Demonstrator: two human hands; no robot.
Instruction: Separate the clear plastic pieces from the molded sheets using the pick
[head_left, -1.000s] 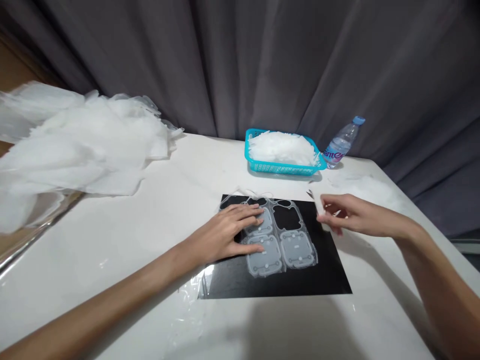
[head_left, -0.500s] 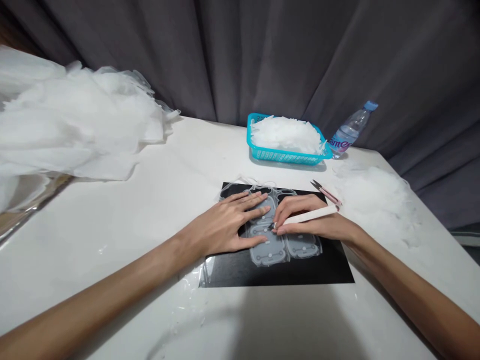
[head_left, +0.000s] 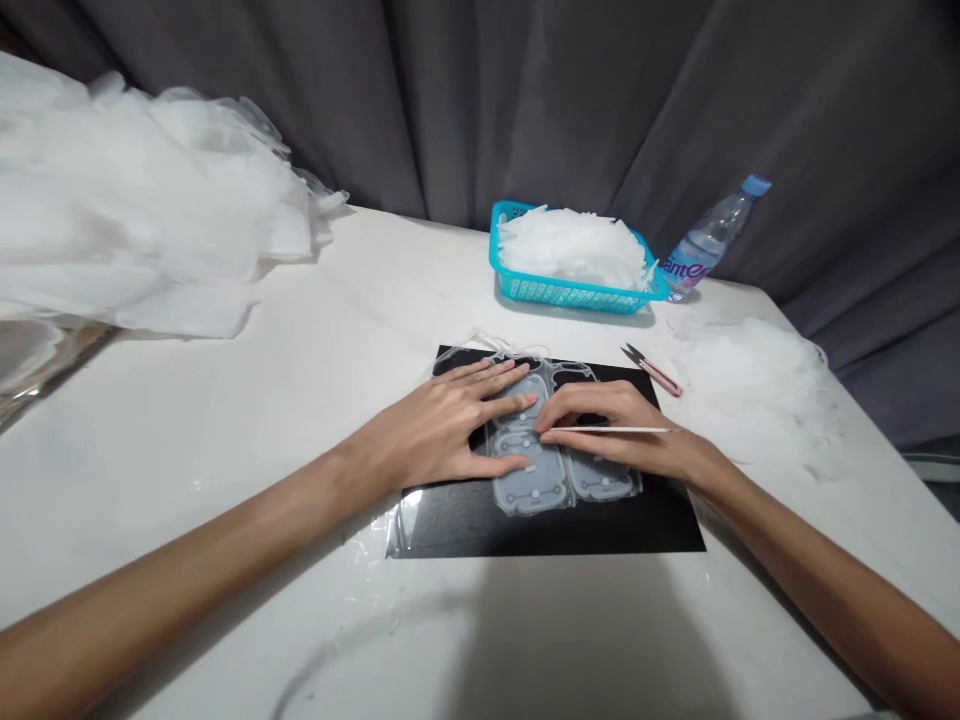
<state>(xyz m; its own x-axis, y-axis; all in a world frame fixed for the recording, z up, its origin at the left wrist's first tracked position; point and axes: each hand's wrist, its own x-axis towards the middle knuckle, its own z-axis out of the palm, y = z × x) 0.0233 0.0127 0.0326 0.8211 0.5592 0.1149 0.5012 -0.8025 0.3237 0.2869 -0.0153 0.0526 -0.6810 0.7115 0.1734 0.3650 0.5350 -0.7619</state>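
My left hand [head_left: 457,425] lies flat with its fingers spread, pressing on a clear, frosted plastic sheet [head_left: 529,487] with rounded panels, lines and dots. In my right hand [head_left: 611,425] a slim, flat white hand tool [head_left: 600,430] is pinched between thumb and fingers. It is seen nearly edge-on, and its tip is hidden at the fingertips over the seam between panels. Beneath the sheet is a black mat [head_left: 465,530]. Thin clear strips [head_left: 480,345] curl at the sheet's far edge, beyond my left fingers.
A blue basket [head_left: 577,293] full of white pieces stands at the back, beside a water bottle [head_left: 701,250]. Pink-handled thread snips [head_left: 652,370] lie right of the mat, near a white translucent heap [head_left: 757,390]. A bigger pile of white sheets [head_left: 135,200] covers the back left.
The white tool has turned in my right hand from showing its broad face to nearly edge-on. My left hand stays spread on the sheet. The whole view has shifted slightly.
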